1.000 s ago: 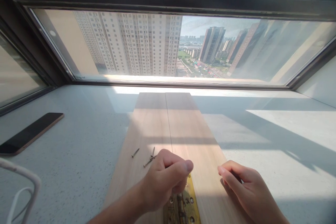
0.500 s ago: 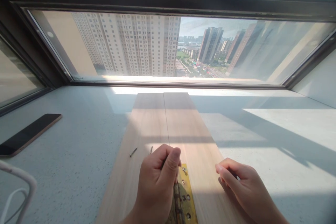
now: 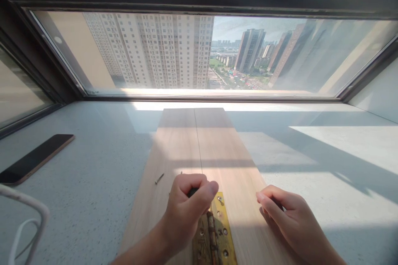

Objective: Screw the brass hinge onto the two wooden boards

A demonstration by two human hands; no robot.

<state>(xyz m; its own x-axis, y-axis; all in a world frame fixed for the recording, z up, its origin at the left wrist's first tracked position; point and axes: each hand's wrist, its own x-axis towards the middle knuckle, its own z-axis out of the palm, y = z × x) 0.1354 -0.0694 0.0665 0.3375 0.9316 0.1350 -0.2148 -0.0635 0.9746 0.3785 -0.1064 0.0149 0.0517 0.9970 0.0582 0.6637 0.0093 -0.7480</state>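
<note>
My left hand [image 3: 185,211] is closed in a fist over the upper left part of a brass hinge [image 3: 226,232]. A dark rounded handle [image 3: 192,191] shows inside the fist; the rest of it is hidden. The hinge lies open along the seam between two pale wooden boards [image 3: 216,145], with screw heads in its right leaf. My right hand [image 3: 287,211] rests at the right board's edge, thumb and forefinger pinched together. Something dark shows between its fingers, too hidden to name. Left of my fist, a loose screw [image 3: 159,179] lies on the left board, with another partly covered.
A phone [image 3: 37,159] lies on the speckled white sill [image 3: 102,165] at left. Near the lower left corner a white bent tube or cable [image 3: 45,215] sticks in. A dark-framed window [image 3: 205,99] closes off the far side, beyond the boards' ends.
My left fist has tilted and shifted slightly right, its forearm swinging out to the left, so more of the hinge's left leaf shows. My right hand has hardly moved.
</note>
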